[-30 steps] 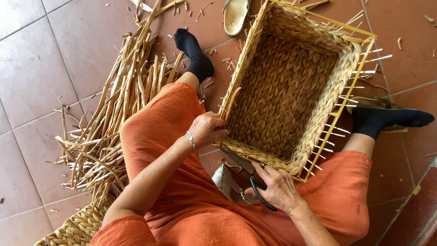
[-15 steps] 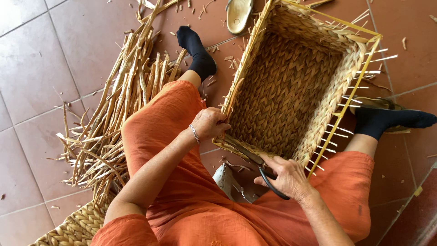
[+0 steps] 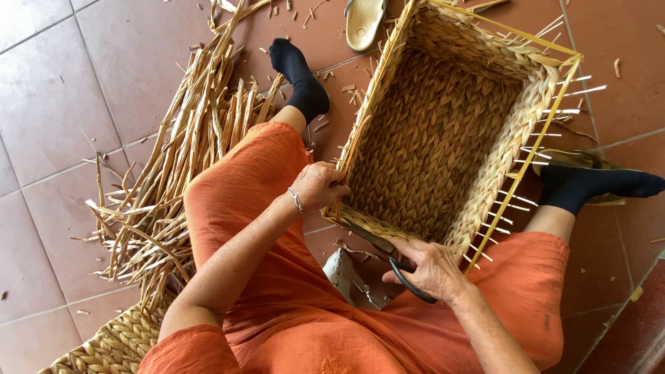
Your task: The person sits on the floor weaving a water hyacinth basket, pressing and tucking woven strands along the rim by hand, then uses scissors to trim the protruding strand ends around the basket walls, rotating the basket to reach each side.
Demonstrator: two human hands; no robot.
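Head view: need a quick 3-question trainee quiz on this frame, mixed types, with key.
1. True or false: the left hand grips the near corner of the woven basket.
2. Multiple choice: what does the right hand hold? A) a hammer B) black-handled scissors C) a brush
3. Fill in: the loose pile of dried reed strips lies on the tiled floor on the person's ____ side.

Key: 1 true; 2 B; 3 left.
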